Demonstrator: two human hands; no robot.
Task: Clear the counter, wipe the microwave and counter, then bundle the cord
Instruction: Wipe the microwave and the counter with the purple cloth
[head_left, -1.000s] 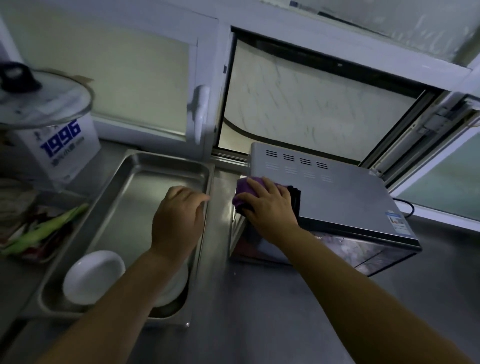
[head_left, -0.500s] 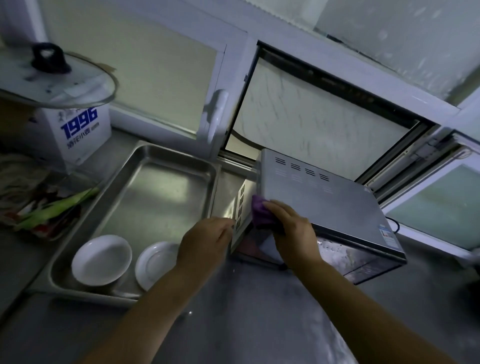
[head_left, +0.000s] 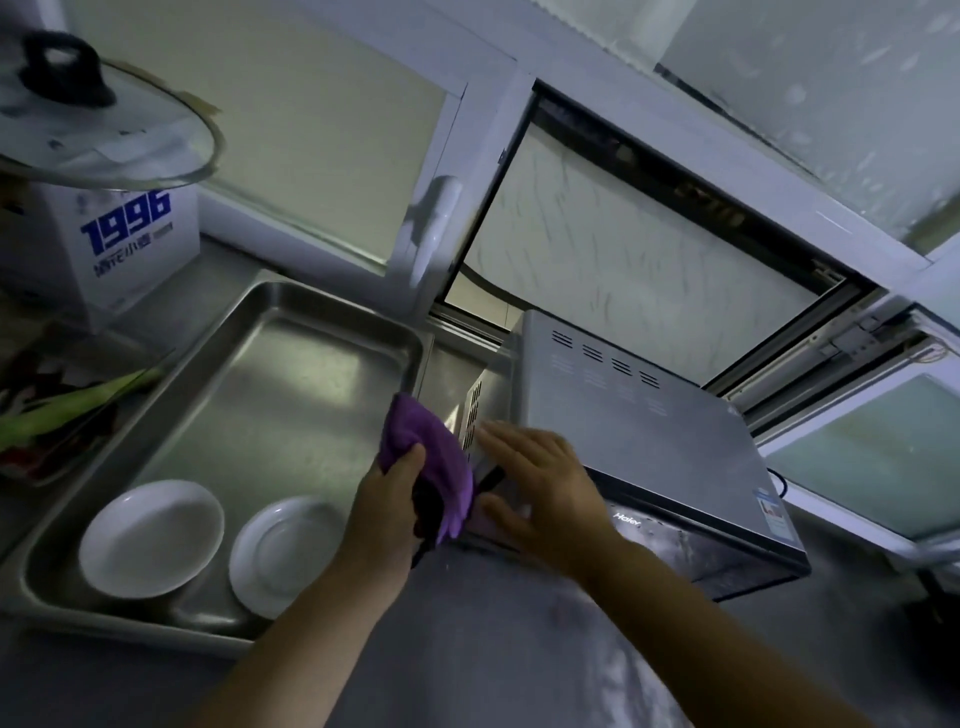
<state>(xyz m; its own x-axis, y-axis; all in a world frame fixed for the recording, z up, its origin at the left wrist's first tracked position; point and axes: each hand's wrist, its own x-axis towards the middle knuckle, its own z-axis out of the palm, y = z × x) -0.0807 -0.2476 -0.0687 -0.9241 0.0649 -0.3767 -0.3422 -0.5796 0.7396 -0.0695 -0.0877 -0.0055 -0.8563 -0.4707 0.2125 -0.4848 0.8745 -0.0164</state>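
**Cloth at the microwave's left side, both hands at work**

We start at the fingers (head_left: 410, 460) of our left hand (head_left: 387, 512): they are curled around a purple cloth (head_left: 434, 457), gripping it just beside the vented left side of the microwave (head_left: 639, 431). Our right hand (head_left: 540, 483) lies flat on the microwave's near left corner, its fingers straight and slightly spread, the thumb down over the front edge. Both forearms reach in from the bottom of the view.

The microwave sits on a grey metal surface (head_left: 519, 649), turned at an angle, its back toward an open window (head_left: 639, 249). A black cord (head_left: 779, 480) shows behind its right end. To the left, a steel tray (head_left: 291, 364) rests on the surface and holds two white dishes (head_left: 150, 538) side by side at its near end. Further left stand a white box (head_left: 130, 244) with blue print, a glass pot lid (head_left: 104, 130) above it, and some green vegetables (head_left: 67, 410).
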